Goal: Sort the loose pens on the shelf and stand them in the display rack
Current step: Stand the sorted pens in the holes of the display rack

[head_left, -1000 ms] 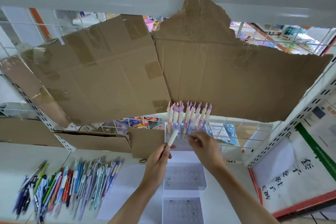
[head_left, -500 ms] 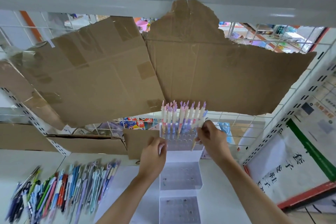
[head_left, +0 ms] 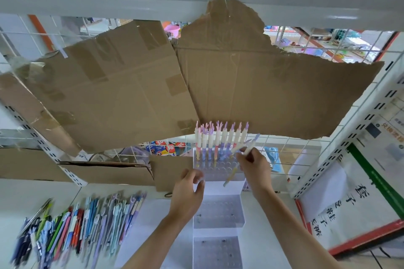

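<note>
**Pen held at the rack, much of it blurred**

The clear display rack (head_left: 218,209) stands on the white shelf (head_left: 262,236), a row of pastel pens (head_left: 220,137) upright in its back tier. The right hand (head_left: 254,167) pinches a pale pen (head_left: 249,148) tilted over that tier's right side; its lower end is smeared. The left hand (head_left: 188,194) hovers at the rack's left edge, fingers loosely spread, holding nothing. Left of the rack lie loose pens (head_left: 76,231), too blurred to count.

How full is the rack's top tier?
Partly full. Pens stand in the back rows of the top tier; front holes are empty. Right hand holds another pen above it.
</note>
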